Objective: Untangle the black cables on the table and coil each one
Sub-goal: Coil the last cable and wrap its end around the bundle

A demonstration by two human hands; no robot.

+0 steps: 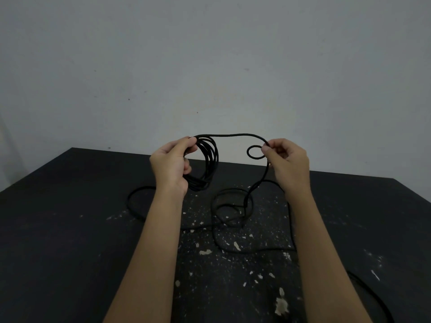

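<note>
1. My left grip (172,164) holds a black cable coil (208,164) of several turns. Thumb and fingers are curled round its top, and it is lifted above the tabletop (70,229).
2. My right grip (286,159) pinches a strand (233,135) running across from the coil. A small loop (254,152) curls just beside the fingertips.
3. Below the right grip the strand drops to loose cable (233,206), which lies in overlapping loops on the tabletop between my forearms. I cannot tell whether it is one cable or more.
4. Pale chips (281,304) speckle the dark tabletop, with a grey wall (210,54) behind.
</note>
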